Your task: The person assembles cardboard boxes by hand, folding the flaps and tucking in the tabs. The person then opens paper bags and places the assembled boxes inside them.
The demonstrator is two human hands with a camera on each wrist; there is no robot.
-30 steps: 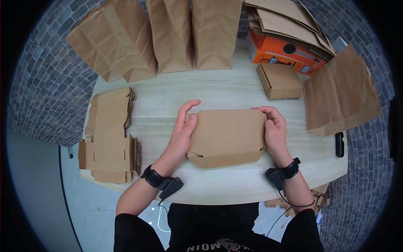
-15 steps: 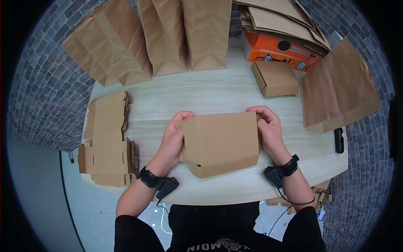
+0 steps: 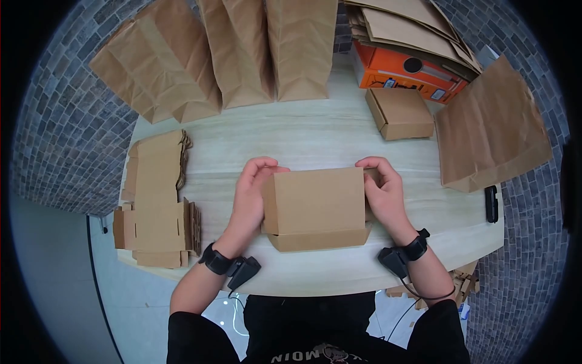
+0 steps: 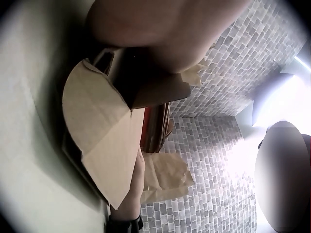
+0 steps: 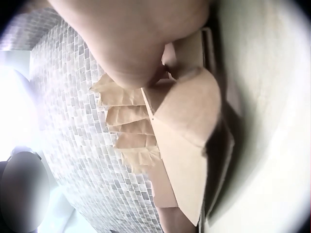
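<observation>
We see one partly folded carton (image 3: 320, 200) at the centre of the frame, above the surface (image 3: 230, 142). Two grips grasp it: the left grip (image 3: 247, 197) curls round its left side, the right grip (image 3: 386, 193) its right. We count one closed carton (image 3: 403, 114) and one orange box (image 3: 397, 73) at upper right, one standing paper bag (image 3: 491, 130) at right, at least three brown bags (image 3: 300, 54) at upper left and one pile of flat blanks (image 3: 157, 200) at left.
</observation>
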